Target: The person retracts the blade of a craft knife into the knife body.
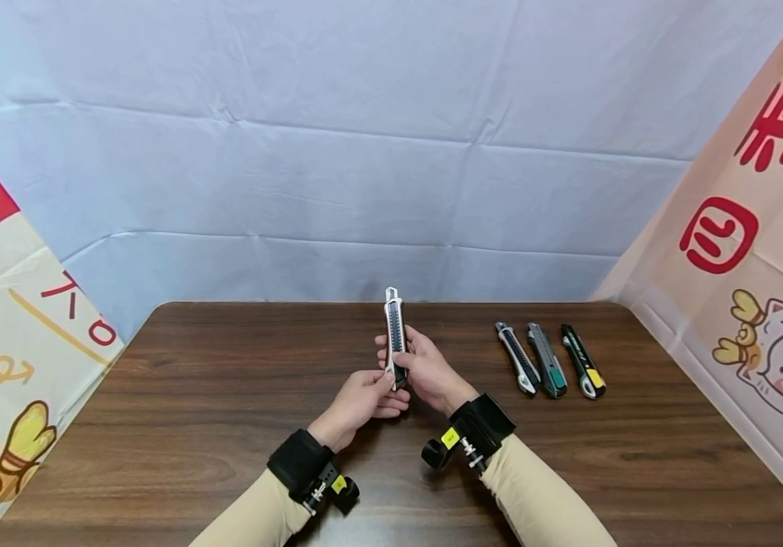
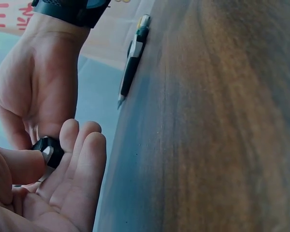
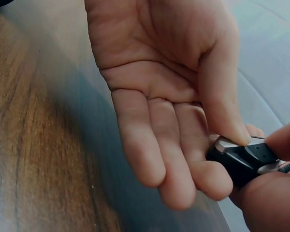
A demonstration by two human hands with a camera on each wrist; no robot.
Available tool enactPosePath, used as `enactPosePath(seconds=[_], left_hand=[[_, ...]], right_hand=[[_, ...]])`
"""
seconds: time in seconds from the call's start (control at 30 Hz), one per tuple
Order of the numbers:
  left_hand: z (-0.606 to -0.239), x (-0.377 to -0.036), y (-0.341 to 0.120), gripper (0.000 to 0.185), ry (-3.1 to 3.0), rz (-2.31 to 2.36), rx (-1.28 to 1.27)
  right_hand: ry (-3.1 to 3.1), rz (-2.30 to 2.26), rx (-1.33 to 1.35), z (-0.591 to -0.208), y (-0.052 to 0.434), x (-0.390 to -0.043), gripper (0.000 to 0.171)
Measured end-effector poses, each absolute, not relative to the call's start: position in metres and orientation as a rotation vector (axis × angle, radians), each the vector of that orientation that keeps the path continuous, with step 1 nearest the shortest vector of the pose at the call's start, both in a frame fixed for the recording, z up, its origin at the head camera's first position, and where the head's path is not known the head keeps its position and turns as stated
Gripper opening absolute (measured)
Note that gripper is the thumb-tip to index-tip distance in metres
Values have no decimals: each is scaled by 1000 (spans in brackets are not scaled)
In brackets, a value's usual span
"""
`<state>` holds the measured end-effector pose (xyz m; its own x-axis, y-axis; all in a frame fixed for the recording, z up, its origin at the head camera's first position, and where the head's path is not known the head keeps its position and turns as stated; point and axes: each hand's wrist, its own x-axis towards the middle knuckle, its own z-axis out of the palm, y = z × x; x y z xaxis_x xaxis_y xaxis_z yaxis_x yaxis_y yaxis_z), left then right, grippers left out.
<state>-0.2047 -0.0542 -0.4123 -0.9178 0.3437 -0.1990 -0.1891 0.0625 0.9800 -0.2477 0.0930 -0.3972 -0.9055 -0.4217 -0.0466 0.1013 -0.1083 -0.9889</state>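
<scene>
Both hands (image 1: 394, 380) pinching one utility knife (image 1: 394, 330); three more knives (image 1: 550, 370) alongside.

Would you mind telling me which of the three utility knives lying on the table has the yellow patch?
The rightmost knife: black with a yellow patch; its neighbour shows teal, the leftmost neither.

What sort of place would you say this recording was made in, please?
Probably a makeshift recording booth, not a workshop: a wooden table enclosed by a creased blue cloth backdrop and printed cartoon banners, with three utility knives laid in a row.
</scene>
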Motion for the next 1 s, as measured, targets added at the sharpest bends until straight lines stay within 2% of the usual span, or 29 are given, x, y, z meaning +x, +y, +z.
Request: enactPosePath(seconds=[0.5, 1.0], left_hand=[[-413, -206, -55, 40, 1971, 1893, 173], [-416, -210, -35, 38, 1956, 1854, 223]], right_hand=[[2077, -1847, -417, -393, 105, -249, 55], [2482, -1626, -231, -390, 125, -241, 58]])
